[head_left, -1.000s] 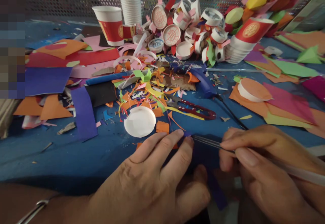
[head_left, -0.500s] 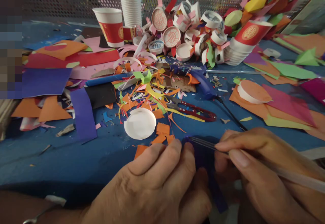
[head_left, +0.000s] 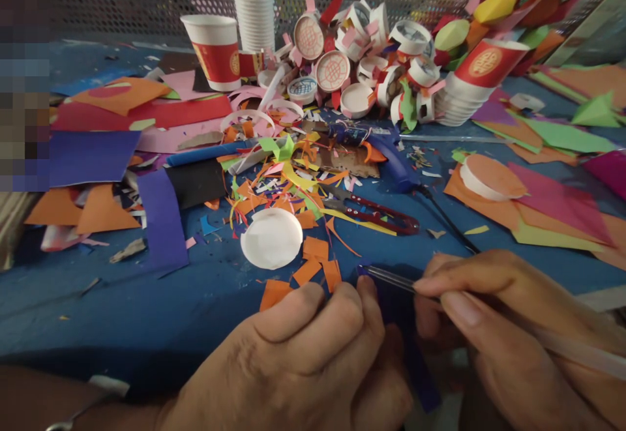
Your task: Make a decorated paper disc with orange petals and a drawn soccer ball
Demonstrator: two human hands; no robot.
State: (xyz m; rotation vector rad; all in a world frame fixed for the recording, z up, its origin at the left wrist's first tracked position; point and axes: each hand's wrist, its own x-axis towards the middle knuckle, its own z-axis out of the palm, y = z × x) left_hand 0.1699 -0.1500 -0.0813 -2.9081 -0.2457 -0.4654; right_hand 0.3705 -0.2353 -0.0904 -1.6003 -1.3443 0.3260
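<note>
My right hand (head_left: 508,333) pinches a slim pen (head_left: 394,279) with a see-through barrel between thumb and fingers. Its tip points left, at the edge of a dark blue paper piece (head_left: 420,369). My left hand (head_left: 298,353) is curled around the same paper at its left side, and its fingertips lie close to the pen tip. Much of the paper is hidden under both hands. Just beyond my left knuckles lie small orange paper squares (head_left: 315,249) and a white paper disc with a low rim (head_left: 272,238).
Red-handled snips (head_left: 381,214), a blue glue gun (head_left: 394,157) with a black cord, and coloured scraps (head_left: 278,186) lie in the middle. Behind stand a paper cup (head_left: 215,53), a tall cup stack (head_left: 252,7) and piled cup bottoms (head_left: 332,71). Coloured sheets (head_left: 557,203) lie right.
My left fingers have curled and drawn back slightly, leaving more of the orange squares in sight. The pen tip stays at the blue paper's edge. The view has shifted a little.
</note>
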